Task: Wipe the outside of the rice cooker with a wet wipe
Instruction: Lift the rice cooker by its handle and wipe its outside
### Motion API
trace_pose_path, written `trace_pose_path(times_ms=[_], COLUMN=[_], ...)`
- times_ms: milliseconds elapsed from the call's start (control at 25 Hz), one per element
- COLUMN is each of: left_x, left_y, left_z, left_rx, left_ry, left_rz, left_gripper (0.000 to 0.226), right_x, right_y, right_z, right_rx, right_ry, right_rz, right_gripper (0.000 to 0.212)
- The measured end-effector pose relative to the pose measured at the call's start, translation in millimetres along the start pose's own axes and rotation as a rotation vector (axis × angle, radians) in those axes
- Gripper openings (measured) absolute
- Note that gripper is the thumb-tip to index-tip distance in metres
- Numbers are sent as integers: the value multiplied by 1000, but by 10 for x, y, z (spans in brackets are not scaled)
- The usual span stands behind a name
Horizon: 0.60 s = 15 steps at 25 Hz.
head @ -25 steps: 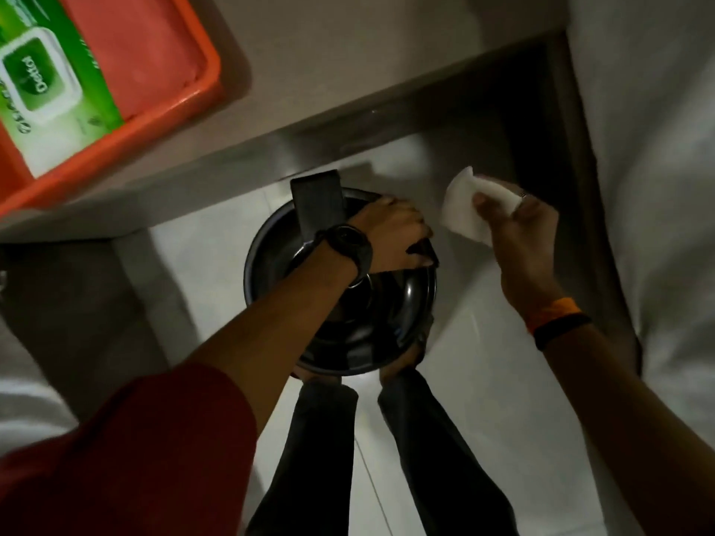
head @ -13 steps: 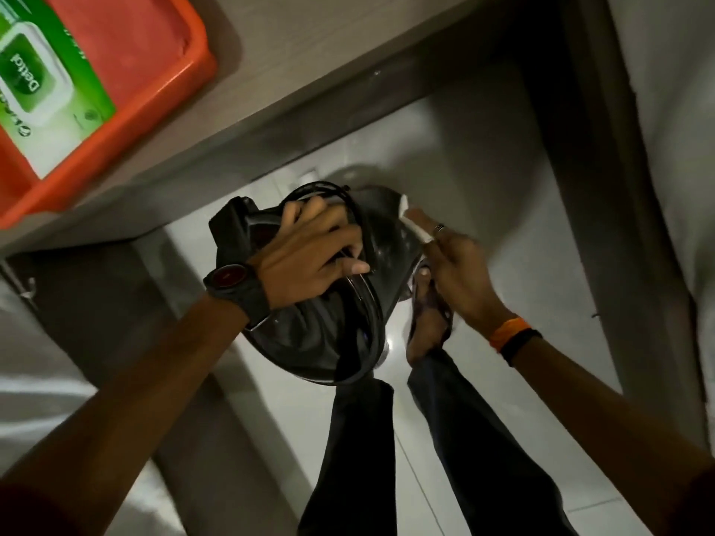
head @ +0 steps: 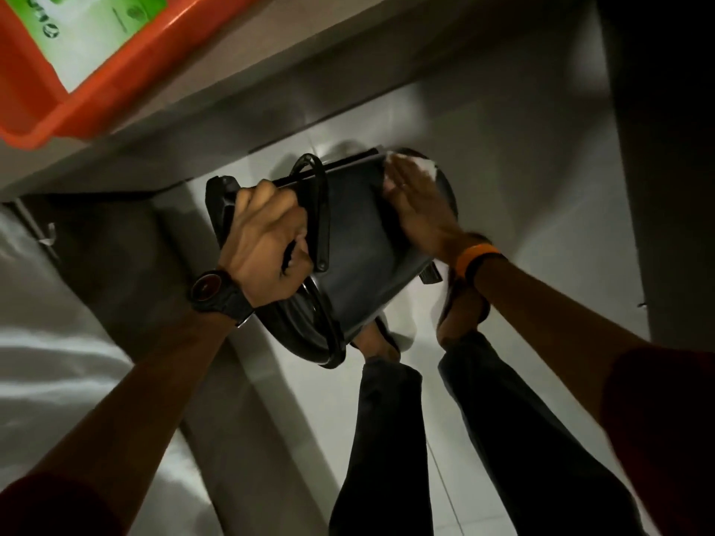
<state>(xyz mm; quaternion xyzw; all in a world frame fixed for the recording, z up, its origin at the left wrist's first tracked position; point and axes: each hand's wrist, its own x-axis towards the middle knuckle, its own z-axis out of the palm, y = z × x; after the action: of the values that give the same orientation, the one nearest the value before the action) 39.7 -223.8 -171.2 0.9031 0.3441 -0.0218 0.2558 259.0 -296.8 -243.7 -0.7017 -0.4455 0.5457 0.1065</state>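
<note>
The dark metal rice cooker [head: 356,241] hangs tipped on its side above the floor, its open rim toward me and its base pointing away. My left hand [head: 267,241] grips it at the upper left edge, by the black handle. My right hand [head: 416,210] lies flat on the cooker's outer wall near the base, pressing the white wet wipe [head: 419,166], which shows past my fingertips. A black strap-like carry handle [head: 321,210] runs across the wall between my hands.
An orange tray [head: 116,71] holding a green and white wipes pack [head: 93,25] sits on the grey counter [head: 271,59] at upper left. My legs and sandalled feet [head: 464,307] stand on the pale tiled floor under the cooker. A dark wall panel [head: 657,148] rises at right.
The cooker has been tipped from upright to lying sideways. My left hand shifted from the top to its edge. My right hand brought the wipe from the air onto the outer wall.
</note>
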Motion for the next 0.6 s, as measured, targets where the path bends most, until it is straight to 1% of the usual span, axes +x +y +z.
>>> trace_pose_path(times_ms=[80,120,160,200,280,320,360,400,440,480,520,560,600], left_x=[-32,-50,-79,-109,-124,-107,-89,-70,-64,-72,-86,-94,-92], left_y=[-77,-111,-138,-151,-146,-125,-96,-66,-36,-5,33,65,92], left_z=[15,34,58,90,158,183,206,221,233,245,263,284,304], left_rx=[-5,-8,-19,-34,-38,-23,-7,7,15,20,30,44,58], left_ry=[26,40,53,62,90,100,105,112,123,132,136,135,130], left_rz=[-1,5,12,22,59,90,128,163,186,199,207,210,215], left_gripper=[22,22,23,23,23,22,21,20,18,18,18,17,16], right_x=[-293,-384,-337,-180,297,485,553,512,390,255,204,216,280], right_y=[-117,-103,-84,-87,-185,-272,-395,-500,-555,-509,-363,-207,-34], right_z=[275,368,354,273,62,6,10,49,105,138,76,-52,-188], right_rx=[-110,-177,-235,-262,-293,-314,-310,-253,-191,-167,-177,-208,-275], right_ry=[-61,-110,-157,-161,-141,-167,-212,-254,-284,-302,-296,-269,-251], right_rz=[-421,-592,-662,-621,-256,-125,-81,-144,-268,-386,-452,-412,-258], right_gripper=[56,56,56,56,52,51,50,50,50,52,55,55,52])
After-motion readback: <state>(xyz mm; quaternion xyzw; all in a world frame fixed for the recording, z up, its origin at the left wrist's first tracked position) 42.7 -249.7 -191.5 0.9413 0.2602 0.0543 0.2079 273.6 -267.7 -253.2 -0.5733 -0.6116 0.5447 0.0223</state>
